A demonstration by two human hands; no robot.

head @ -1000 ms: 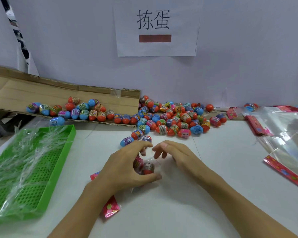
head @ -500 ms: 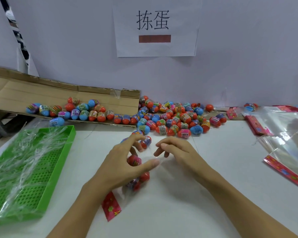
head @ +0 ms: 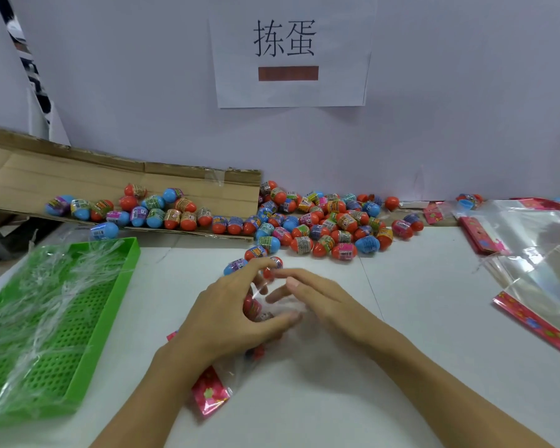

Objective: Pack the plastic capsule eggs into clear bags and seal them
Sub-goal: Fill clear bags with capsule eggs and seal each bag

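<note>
Several capsule eggs (head: 256, 310) inside clear bag (head: 240, 360) mid-bench, gripped by curled left hand (head: 230, 315); right hand (head: 314, 295) loosely spread at mouth. Light, slick, flimsy: best pinched near opening.

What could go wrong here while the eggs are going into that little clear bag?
The clear bag lies under the left hand, which grips eggs at its mouth; one could slip out and roll across the table. Loose eggs lie just beyond the fingertips, so the right hand might knock them away. The big egg pile sits unfenced by the wall, so a bump could scatter it.
</note>
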